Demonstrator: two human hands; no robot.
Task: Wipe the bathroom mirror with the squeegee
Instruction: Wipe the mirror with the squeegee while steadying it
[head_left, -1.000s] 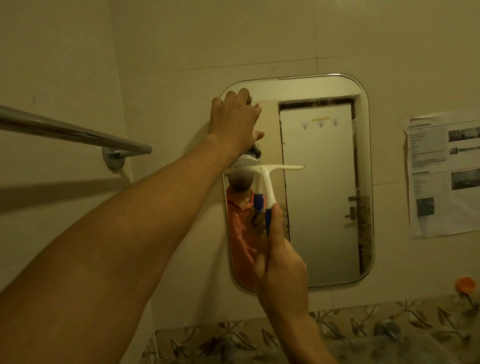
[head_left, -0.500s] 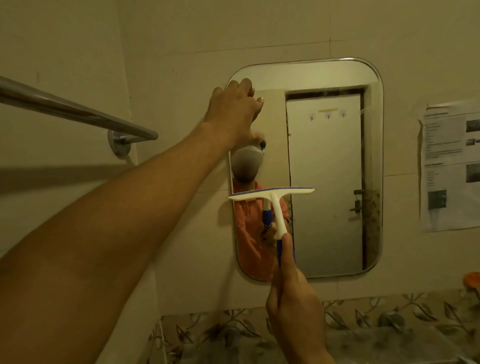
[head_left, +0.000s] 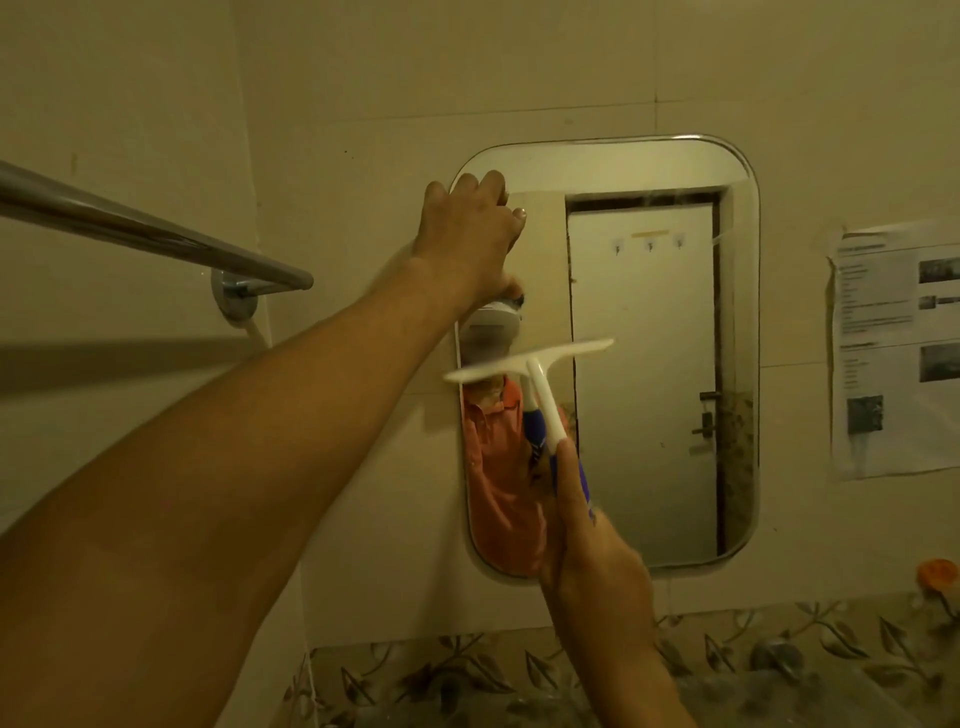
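While the right hand (head_left: 587, 551) wraps its fingers round the blue grip of the white T-shaped plastic squeegee (head_left: 540, 379), its forefinger lies straight along the handle towards the white neck. The squeegee's blade sits against the left half of the rounded-rectangle, metal-rimmed wall mirror (head_left: 649, 364), about halfway up, tilted so its left end is lower and reaches just past the mirror's left edge; whether the blade actually touches the glass cannot be told. The left hand (head_left: 470, 236) is laid over the mirror's upper left corner, back towards the camera, thumb on the glass. Its fingertips are hidden, so whether they press flat or hook the rim cannot be told. The glass reflects an orange shirt low on the left and a white door in the middle. The mirror hangs on a beige tiled wall (head_left: 467, 78). A chrome towel rail (head_left: 156, 234) runs along the wall left of the mirror, a printed paper sheet (head_left: 893, 353) is stuck to the wall right of it, and a leaf-patterned tile band (head_left: 779, 654) runs below, with a small orange object (head_left: 937, 574) at the band's right end.
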